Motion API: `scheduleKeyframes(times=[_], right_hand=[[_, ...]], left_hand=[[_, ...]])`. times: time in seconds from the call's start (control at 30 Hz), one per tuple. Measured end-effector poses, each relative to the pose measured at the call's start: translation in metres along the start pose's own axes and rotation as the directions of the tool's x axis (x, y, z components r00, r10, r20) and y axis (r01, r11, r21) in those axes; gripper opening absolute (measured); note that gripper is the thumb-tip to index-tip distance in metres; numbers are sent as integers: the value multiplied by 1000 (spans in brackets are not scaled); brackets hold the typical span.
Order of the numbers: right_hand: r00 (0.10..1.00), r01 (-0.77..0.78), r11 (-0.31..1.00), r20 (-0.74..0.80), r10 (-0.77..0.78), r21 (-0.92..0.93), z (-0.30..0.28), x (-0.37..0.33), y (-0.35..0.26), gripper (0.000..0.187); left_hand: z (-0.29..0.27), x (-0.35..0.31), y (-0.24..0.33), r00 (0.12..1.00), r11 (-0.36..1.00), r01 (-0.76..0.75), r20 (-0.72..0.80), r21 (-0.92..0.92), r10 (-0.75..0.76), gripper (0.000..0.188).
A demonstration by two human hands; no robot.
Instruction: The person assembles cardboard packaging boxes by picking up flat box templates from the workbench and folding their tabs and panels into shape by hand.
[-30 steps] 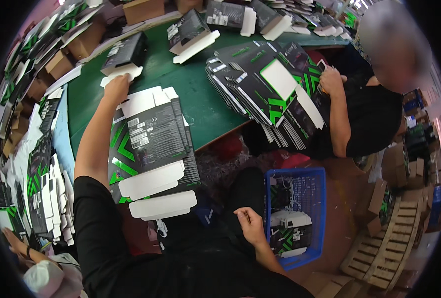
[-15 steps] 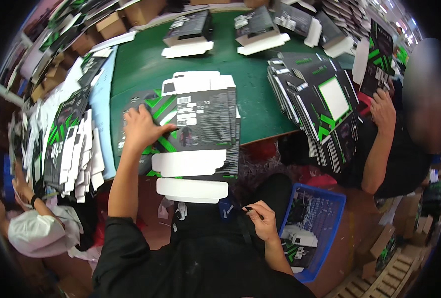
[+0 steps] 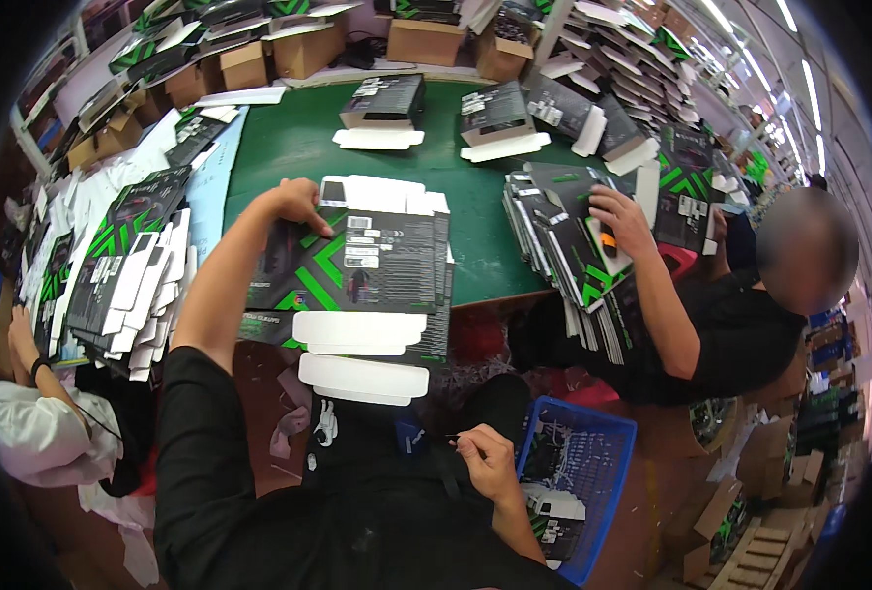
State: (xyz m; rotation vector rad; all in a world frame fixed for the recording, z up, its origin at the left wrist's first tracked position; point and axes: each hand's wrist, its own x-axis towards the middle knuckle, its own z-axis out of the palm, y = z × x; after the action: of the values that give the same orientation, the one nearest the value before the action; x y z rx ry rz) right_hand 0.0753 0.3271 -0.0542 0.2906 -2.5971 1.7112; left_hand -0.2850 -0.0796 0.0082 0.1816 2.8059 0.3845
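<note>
A stack of flat printed cartons, black with green stripes and white flaps, lies before me at the table's near edge. At the upper left edge of the top carton, my left hand is closed, thumb on the printed face and other fingers bent near the white tab. Its fingertips are partly hidden. My right hand is held low in front of my body, away from the cartons. Its thumb and forefinger pinch a small, thin dark piece whose kind is too small to tell.
A blue plastic basket with scraps and cartons stands at my right. Right of the green table, a co-worker's hand rests on another carton pile. More cartons are heaped left; open boxes stand at the back.
My left hand has moved from lying spread on the carton to its upper left edge, fingers now bent. The right hand still pinches. The co-worker's hand has reached onto the right pile. The view has shifted.
</note>
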Motion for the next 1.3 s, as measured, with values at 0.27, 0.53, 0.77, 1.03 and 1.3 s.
scheduleKeyframes(times=[0.27,0.53,0.77,1.03,1.3], right_hand=[[764,562,649,22,-645,-513,-78,46,-89,25],[509,731,172,360,-782,-661,-96,112,-174,29],[500,720,135,374,-781,-680,-79,100,-143,25],[476,803,113,518,-711,-585,-79,88,-147,26],[413,750,182,236,-880,-636,-105,43,-163,35]], left_hand=[[-60,-129,135,701,831,-516,-455,209,549,65],[-40,-225,230,563,549,-789,-31,275,826,45],[-12,-240,227,491,490,-854,-37,175,870,47],[2,-240,219,427,429,-900,-36,76,903,38],[13,-223,181,549,387,-829,-456,-403,701,36]])
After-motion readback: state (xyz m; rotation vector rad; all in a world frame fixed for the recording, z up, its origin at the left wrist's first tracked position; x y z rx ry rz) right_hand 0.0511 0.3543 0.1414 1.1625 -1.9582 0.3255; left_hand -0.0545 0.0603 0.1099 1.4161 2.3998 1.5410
